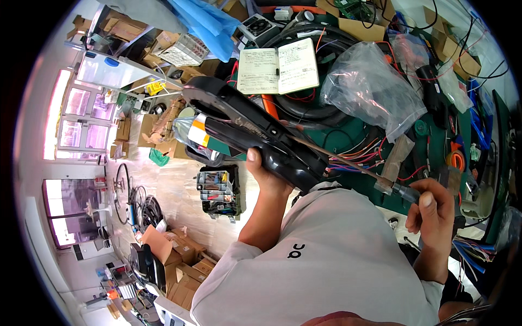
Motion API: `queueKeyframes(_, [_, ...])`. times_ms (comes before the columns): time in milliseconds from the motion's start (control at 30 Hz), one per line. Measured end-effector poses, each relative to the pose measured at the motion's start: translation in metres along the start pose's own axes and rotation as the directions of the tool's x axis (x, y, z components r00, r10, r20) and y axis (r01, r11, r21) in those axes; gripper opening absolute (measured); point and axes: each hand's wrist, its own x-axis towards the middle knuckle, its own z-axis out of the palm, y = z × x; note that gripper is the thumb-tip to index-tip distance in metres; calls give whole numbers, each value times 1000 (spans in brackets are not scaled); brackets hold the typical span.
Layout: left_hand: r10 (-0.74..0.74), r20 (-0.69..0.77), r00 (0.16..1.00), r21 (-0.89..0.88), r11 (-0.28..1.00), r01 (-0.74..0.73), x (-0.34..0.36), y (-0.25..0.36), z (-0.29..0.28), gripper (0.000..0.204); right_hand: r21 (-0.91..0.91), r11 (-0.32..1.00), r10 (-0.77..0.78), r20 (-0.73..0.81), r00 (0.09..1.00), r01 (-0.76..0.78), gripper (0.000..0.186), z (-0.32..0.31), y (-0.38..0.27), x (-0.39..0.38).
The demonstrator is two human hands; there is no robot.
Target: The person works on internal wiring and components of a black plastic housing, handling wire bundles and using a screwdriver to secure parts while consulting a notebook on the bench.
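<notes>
A long black plastic casing (pixel 250 122), with an open loop at its far left end, is held up in front of my chest. My left hand (pixel 266 175) grips it from below, thumb against its side. At the right, my right hand (pixel 432 209) has its fingers curled round the grey handle end of a long-shafted screwdriver (pixel 353 163). The shaft runs left toward the casing and its tip meets or passes behind the casing's upper edge; exact contact cannot be made out. An open notebook (pixel 278 68) with handwriting lies beyond the casing on the green-topped bench (pixel 340 136).
A clear plastic bag (pixel 372 87), black cable coils (pixel 310 111) and loose coloured wires (pixel 353 157) crowd the bench. An open toolbox (pixel 217 190) stands on the floor to the left. Cardboard boxes (pixel 185 277) and a bicycle (pixel 129 198) are farther left.
</notes>
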Motion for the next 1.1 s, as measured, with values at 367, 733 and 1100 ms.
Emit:
queueKeyframes(367, [-228,-111,967,-108,970,216,-15,-26,-25,73,-523,811,-229,129,965,262,28,-8,10,11])
queueKeyframes(733, [-298,-163,940,-145,950,276,-10,-25,-34,68,-697,251,-625,413,662,672,46,2,10,25])
queueKeyframes(1100, [-234,-88,968,-94,970,226,-12,-22,-27,76,-375,913,-148,65,987,161,23,4,3,11])
